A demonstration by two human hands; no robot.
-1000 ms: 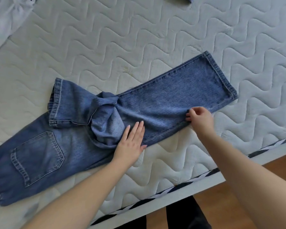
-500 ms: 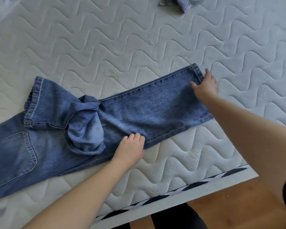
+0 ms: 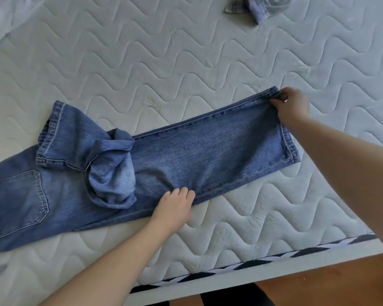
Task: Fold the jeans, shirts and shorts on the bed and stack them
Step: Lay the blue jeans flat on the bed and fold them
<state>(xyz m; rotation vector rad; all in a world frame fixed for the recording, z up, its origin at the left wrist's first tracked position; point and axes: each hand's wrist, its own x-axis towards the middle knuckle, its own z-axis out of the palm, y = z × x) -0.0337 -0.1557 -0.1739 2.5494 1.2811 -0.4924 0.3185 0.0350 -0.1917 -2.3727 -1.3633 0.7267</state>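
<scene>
The jeans are lying across the near part of the mattress, close to its front edge, with the seat and back pocket running off to the left and one leg stretching flat to the right. The other leg is lying doubled back and bunched in a twisted lump over the thigh, its hem pointing left. The right hand is pinching the far corner of the flat leg's hem between thumb and curled fingers, while the left hand is resting on the near seam at about knee height, fingers curled and pressing the denim down.

Judging from this, the leg is being squared up for a fold. To do it well, the left hand should be acting as an anchor, holding the near seam where it is while the right hand is drawing the hem taut so both layers are lying flush. The bunched leg wants untwisting and laying over the flat one, seam on seam, before any crosswise fold; folding over that lump would be leaving a bulky, crooked bundle.

A pale garment is lying at the far left corner and a crumpled checked piece at the far edge, both well apart from the jeans
</scene>
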